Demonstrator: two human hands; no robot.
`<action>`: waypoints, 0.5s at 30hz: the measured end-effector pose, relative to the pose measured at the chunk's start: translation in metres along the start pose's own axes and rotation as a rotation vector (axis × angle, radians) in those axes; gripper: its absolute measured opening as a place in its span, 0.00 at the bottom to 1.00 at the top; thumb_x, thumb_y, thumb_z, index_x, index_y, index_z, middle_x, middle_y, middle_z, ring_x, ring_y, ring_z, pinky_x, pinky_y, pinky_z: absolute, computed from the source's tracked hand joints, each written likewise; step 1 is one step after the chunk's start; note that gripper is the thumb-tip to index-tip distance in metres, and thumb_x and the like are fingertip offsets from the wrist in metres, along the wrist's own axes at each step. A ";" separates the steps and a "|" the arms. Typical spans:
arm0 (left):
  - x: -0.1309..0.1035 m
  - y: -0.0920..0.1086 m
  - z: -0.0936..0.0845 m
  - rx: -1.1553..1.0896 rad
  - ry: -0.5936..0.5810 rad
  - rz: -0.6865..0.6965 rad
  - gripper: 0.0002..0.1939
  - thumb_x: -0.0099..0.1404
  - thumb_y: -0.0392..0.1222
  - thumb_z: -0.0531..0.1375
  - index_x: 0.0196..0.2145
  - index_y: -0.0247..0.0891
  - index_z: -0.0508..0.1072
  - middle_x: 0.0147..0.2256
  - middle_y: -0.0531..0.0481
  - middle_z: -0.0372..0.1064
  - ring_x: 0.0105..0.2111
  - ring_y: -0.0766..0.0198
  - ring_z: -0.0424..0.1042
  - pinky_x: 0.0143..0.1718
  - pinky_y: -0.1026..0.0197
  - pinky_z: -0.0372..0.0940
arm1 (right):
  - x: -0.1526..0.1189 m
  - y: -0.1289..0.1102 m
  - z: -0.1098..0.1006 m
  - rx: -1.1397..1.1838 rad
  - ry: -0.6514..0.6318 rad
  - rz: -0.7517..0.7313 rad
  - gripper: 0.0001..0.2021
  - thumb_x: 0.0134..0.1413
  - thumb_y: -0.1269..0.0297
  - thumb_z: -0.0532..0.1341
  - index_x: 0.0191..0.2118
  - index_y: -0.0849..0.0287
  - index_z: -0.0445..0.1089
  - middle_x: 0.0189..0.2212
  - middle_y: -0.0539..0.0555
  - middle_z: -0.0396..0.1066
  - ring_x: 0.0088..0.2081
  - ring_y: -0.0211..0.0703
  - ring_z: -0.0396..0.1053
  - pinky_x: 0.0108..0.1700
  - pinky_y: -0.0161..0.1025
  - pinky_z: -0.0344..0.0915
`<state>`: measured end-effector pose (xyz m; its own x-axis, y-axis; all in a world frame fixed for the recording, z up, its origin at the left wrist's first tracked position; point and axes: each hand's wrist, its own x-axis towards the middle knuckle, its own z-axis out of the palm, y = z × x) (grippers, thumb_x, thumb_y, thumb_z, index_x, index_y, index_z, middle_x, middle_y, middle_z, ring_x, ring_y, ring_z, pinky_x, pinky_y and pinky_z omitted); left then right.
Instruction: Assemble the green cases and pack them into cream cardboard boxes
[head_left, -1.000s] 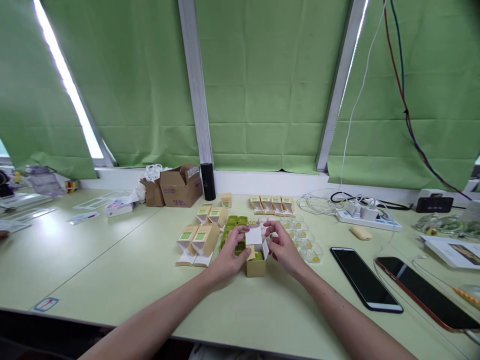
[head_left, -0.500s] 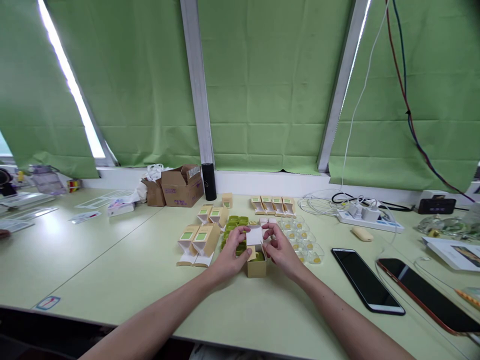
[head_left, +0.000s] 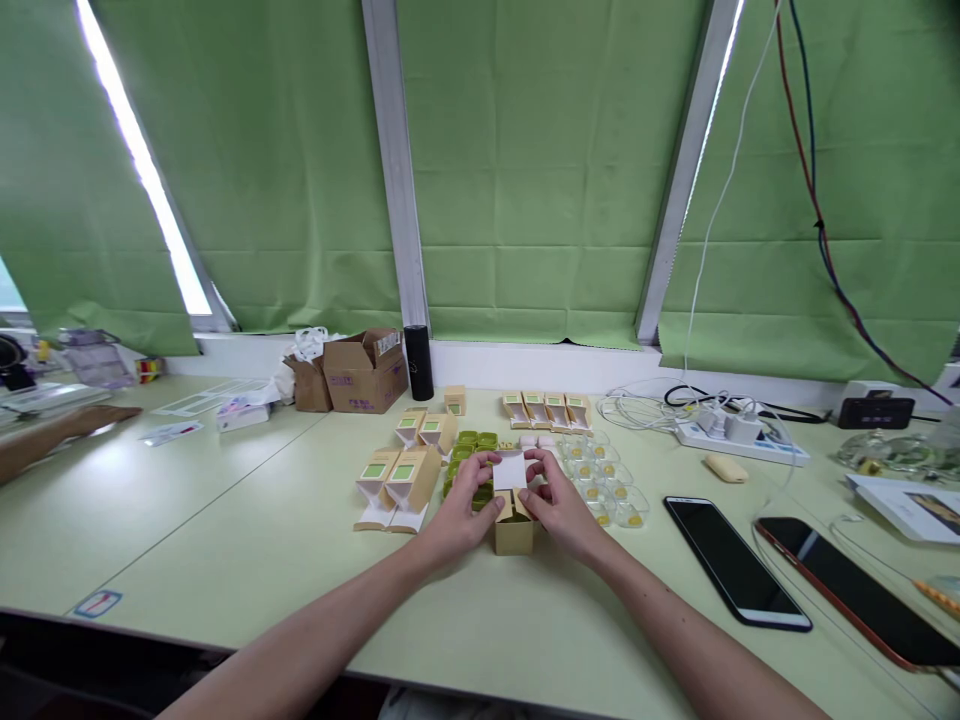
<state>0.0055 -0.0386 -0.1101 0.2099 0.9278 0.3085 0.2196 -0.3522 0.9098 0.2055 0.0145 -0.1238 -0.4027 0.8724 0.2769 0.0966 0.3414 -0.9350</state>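
Note:
A small kraft cardboard box [head_left: 514, 539] stands upright on the table between my hands, its white-lined lid raised at the back. My left hand [head_left: 466, 500] is closed on its left side, thumb on the left side flap. With its thumb on the right flap, my right hand [head_left: 556, 498] grips the other side. Both flaps lean inward over the opening, a narrow gap between them. Behind the box are several green plastic cups [head_left: 478, 440], partly hidden by my left hand. Clear plastic cups with yellow bits [head_left: 609, 474] lie beside my right hand.
Open kraft boxes with green labels [head_left: 405, 480] stand to the left, and a row of more boxes [head_left: 546, 410] at the back. Two phones [head_left: 735, 560] and a power strip [head_left: 739, 440] lie to the right. Another person's arm [head_left: 60, 430] rests at the far left.
My right thumb has moved inward and folded the box's right flap down over the opening. The other person's arm has reached further into view at the left.

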 end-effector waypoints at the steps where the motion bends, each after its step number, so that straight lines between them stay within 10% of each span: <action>1: 0.000 0.000 0.000 -0.001 -0.001 -0.002 0.25 0.72 0.48 0.62 0.61 0.47 0.58 0.67 0.37 0.63 0.69 0.43 0.63 0.66 0.38 0.60 | 0.000 0.000 0.000 -0.007 -0.001 0.001 0.26 0.55 0.54 0.63 0.58 0.50 0.60 0.44 0.50 0.64 0.30 0.37 0.65 0.33 0.38 0.63; 15: -0.001 0.000 0.001 -0.011 0.010 0.013 0.26 0.72 0.51 0.63 0.62 0.46 0.59 0.65 0.37 0.65 0.67 0.44 0.66 0.62 0.42 0.66 | 0.000 0.000 0.001 -0.020 -0.002 -0.005 0.26 0.56 0.56 0.64 0.58 0.51 0.60 0.43 0.51 0.65 0.31 0.39 0.65 0.34 0.39 0.63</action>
<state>0.0065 -0.0396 -0.1109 0.2029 0.9243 0.3233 0.2063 -0.3631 0.9086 0.2046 0.0137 -0.1244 -0.4046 0.8702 0.2811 0.1123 0.3523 -0.9291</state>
